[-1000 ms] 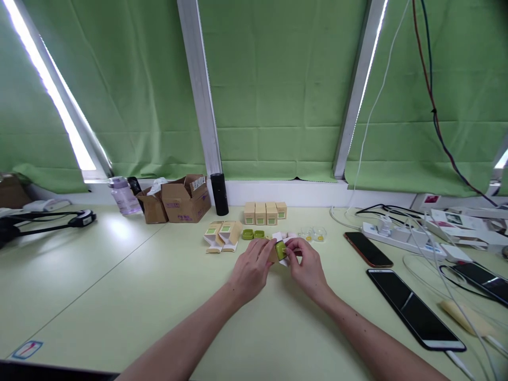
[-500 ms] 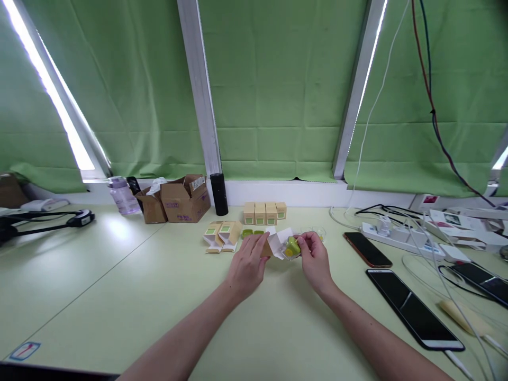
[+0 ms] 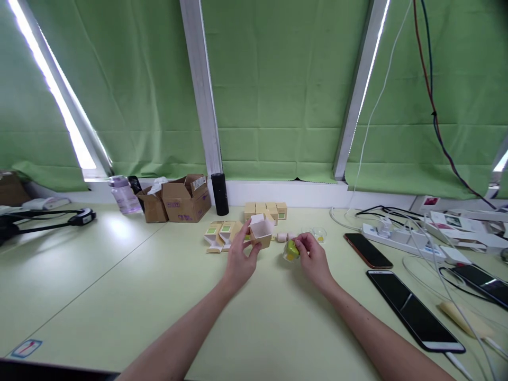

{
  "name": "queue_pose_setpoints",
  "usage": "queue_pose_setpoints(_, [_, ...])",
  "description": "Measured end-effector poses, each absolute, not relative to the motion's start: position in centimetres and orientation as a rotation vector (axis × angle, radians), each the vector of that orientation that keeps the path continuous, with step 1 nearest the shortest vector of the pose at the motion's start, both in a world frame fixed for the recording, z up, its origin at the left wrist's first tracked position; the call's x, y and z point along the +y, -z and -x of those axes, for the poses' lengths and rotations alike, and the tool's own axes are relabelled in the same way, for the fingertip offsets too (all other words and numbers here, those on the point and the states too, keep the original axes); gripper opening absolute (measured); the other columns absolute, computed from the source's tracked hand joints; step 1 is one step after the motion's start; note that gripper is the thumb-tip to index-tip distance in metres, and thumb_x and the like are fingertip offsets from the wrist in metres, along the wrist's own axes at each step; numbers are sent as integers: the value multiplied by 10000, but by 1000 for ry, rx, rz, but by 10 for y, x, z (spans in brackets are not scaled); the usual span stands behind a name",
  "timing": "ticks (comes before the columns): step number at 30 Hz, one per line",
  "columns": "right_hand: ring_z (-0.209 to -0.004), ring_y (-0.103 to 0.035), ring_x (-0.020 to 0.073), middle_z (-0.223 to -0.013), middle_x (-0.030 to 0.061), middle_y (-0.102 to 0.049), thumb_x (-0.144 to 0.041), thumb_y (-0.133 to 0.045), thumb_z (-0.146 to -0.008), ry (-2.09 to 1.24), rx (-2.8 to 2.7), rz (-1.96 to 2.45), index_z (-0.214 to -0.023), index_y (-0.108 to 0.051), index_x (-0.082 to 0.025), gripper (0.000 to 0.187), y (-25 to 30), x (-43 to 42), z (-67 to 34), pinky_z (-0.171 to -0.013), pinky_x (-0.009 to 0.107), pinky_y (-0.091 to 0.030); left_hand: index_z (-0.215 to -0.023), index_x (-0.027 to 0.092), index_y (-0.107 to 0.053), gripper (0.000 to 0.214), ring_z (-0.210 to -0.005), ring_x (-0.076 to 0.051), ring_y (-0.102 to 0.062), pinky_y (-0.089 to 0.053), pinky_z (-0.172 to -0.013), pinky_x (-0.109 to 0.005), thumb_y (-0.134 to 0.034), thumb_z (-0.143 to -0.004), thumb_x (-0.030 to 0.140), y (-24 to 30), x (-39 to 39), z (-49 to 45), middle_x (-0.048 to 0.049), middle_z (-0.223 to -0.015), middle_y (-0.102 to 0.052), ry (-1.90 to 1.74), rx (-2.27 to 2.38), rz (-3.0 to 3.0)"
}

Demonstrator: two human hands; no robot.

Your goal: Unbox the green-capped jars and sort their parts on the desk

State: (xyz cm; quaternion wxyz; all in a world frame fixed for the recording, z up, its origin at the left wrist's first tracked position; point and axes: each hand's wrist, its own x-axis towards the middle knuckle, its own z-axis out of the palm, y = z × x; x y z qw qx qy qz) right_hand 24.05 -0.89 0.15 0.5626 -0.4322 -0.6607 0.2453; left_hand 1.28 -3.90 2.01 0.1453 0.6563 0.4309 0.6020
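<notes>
My left hand (image 3: pixel 239 261) pinches a small open tan carton (image 3: pixel 261 231) with a white inside and holds it up above the table. My right hand (image 3: pixel 315 256) grips a small green piece in a clear shell (image 3: pixel 292 250), low over the table and a little right of the carton. A row of closed tan cartons (image 3: pixel 273 209) stands behind. Two flattened cartons with green labels (image 3: pixel 220 235) lie to the left of my left hand. Small pale pieces (image 3: pixel 286 236) and clear shells (image 3: pixel 318 233) lie just behind my right hand.
Two brown cardboard boxes (image 3: pixel 180 200), a black cylinder (image 3: pixel 219 193) and a clear bottle (image 3: pixel 123 194) stand at the back left. Phones (image 3: pixel 413 308), a power strip (image 3: pixel 400 233) and cables lie on the right. A black lamp arm (image 3: pixel 47 219) rests far left.
The two hands have parted. My left hand lifted the open carton up and left, while my right hand drew the green piece out and lowered it toward the table.
</notes>
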Motion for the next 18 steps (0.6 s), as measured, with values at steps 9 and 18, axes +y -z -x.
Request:
queue_pose_setpoints(9, [-746, -667, 227, -900, 31, -750, -429, -436, -1018, -511, -1785, 1082, -944, -580, -265, 230, 5, -11, -238, -672, 328, -470, -1427, 238, -426, 669, -1192, -267, -677, -579, -992, -447, -710, -905, 545, -20, -33, -14, -137, -1261, -701, -1607, 909, -1437])
queue_pose_setpoints(18, [-772, -646, 226, -934, 28, -741, -414, -393, -1021, -509, -1895, 1156, -985, -563, -269, 227, 6, -13, -239, -717, 332, -453, -1299, 234, -622, 572, -1183, -255, -674, -548, -1004, -373, -821, -832, 497, -14, -32, -12, -87, -1254, -732, -1540, 765, -1027])
